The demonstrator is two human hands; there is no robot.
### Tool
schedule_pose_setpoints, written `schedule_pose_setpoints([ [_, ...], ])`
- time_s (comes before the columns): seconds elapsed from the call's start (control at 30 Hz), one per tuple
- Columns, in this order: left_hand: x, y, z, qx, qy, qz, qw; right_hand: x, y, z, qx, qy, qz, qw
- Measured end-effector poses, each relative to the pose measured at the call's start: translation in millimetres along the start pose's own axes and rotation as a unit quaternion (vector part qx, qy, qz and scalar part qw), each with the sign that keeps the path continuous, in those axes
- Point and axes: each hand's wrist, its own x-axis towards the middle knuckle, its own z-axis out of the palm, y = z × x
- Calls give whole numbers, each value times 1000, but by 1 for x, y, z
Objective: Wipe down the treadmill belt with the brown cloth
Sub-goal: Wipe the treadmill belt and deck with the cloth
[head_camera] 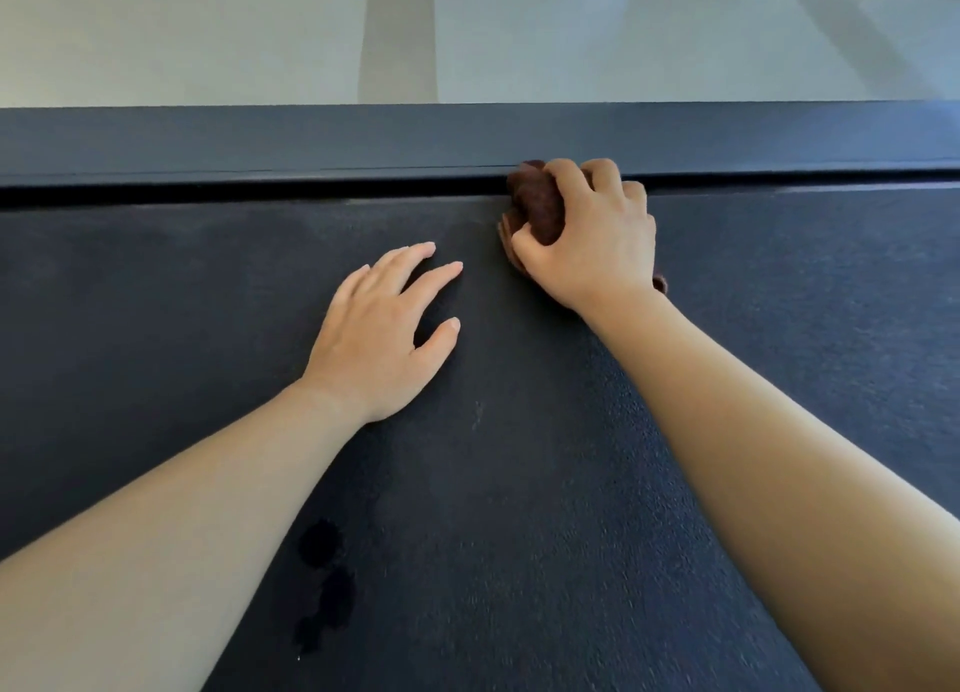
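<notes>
At the frame's center-left the left hand (382, 327) lies flat with fingers spread on the treadmill belt (519, 535), seemingly bracing the person, while right of center the right hand (592, 239) clutches the bunched brown cloth (537, 205) against the belt's far edge beside the side rail (260, 140), likely scrubbing there.

No text, label, brand mark, number or sign legible anywhere: none on the dark textured treadmill belt (519, 483), the dark smooth side rail (311, 140) or the crumpled brown cloth (537, 205).
</notes>
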Motion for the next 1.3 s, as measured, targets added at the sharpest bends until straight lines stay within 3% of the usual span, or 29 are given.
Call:
schedule_pose_setpoints([
  [0.3,-16,7,-1,28,2,-10,1000,-115,-16,-33,-5,-16,-55,998],
  [0.63,-184,29,-32,39,-110,35,993,-295,-31,-84,20,-64,-187,980],
  [0.9,-223,44,-22,54,-91,13,994,-267,-43,-82,22,-82,-119,989],
  [1.1,-250,50,-24,46,-114,32,992,-309,-34,-101,37,-92,-168,981],
  [1.3,-272,57,-21,65,-86,29,994,-376,-16,-127,41,-111,-228,966],
])
